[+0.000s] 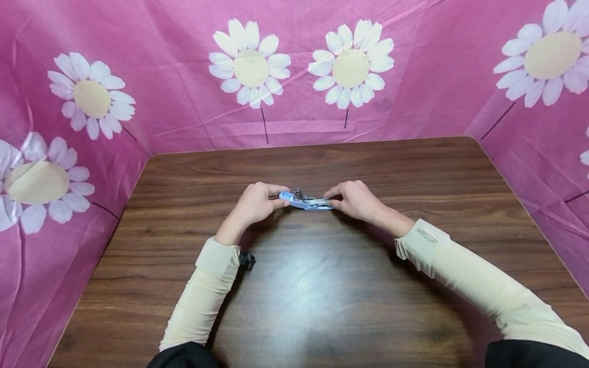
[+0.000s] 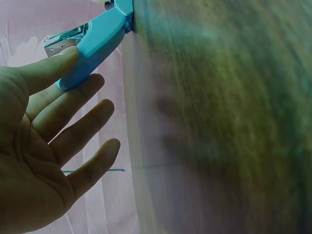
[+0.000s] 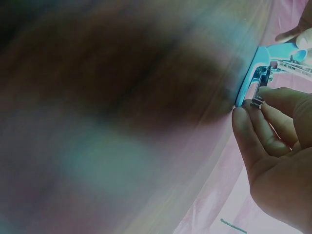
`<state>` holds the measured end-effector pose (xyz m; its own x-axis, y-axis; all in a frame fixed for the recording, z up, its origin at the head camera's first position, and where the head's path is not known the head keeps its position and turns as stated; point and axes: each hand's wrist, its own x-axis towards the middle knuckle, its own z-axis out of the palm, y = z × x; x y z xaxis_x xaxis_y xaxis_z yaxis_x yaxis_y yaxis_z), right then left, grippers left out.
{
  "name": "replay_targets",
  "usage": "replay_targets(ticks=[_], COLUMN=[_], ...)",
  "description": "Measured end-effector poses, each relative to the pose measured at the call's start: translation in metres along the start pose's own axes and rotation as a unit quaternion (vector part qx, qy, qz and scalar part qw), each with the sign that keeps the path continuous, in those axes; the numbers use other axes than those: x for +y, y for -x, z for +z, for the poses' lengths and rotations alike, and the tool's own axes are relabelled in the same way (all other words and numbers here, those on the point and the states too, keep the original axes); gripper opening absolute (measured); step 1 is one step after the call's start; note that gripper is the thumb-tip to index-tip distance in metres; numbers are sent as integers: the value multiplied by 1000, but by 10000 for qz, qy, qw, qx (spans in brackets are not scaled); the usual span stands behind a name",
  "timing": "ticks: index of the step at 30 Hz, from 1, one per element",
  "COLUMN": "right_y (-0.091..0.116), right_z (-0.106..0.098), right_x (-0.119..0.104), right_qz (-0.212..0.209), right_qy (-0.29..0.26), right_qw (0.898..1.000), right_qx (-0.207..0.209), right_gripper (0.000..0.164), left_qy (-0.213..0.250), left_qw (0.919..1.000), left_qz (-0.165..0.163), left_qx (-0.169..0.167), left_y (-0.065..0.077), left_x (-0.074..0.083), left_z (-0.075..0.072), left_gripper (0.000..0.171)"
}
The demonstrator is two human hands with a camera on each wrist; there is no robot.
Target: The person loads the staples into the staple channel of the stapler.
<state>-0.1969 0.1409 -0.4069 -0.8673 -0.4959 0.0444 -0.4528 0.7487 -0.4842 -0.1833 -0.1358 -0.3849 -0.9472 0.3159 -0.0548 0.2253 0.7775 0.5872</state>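
A light-blue stapler (image 1: 299, 200) lies spread open near the middle of the table, its metal inner parts exposed. Thumb and fingers of my left hand (image 1: 255, 204) pinch the end of its blue top cover (image 2: 100, 41); the lower fingers of that hand extend free in the left wrist view. At the stapler's other end is my right hand (image 1: 356, 199). In the right wrist view its thumb and fingers pinch a narrow metal piece (image 3: 262, 90) at the end of the stapler's rail, just beside the blue base (image 3: 247, 80).
The brown wood-grain table (image 1: 313, 286) runs under both arms. A pink cloth (image 1: 303, 122) with printed daisies stands along its back and sides. A small black object (image 1: 247, 260) shows at the left sleeve's cuff.
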Motion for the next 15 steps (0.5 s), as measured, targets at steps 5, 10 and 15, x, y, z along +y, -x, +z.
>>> replay_targets(ticks=[5, 10, 15], right_y=[3, 5, 5], right_z=[-2, -4, -5], right_x=[3, 6, 8], right_qz=[205, 658, 1000], right_qy=[-214, -651, -1087], right_qw=[9996, 9957, 9887], right_qx=[36, -107, -260], right_gripper=[21, 20, 22], left_qy=[12, 78, 158], left_qw=[10000, 9999, 9998], left_qz=[36, 57, 51], left_qx=[25, 60, 62], left_y=[1, 0, 0], left_x=[0, -1, -1], left_z=[0, 1, 2], left_gripper=[30, 29, 30])
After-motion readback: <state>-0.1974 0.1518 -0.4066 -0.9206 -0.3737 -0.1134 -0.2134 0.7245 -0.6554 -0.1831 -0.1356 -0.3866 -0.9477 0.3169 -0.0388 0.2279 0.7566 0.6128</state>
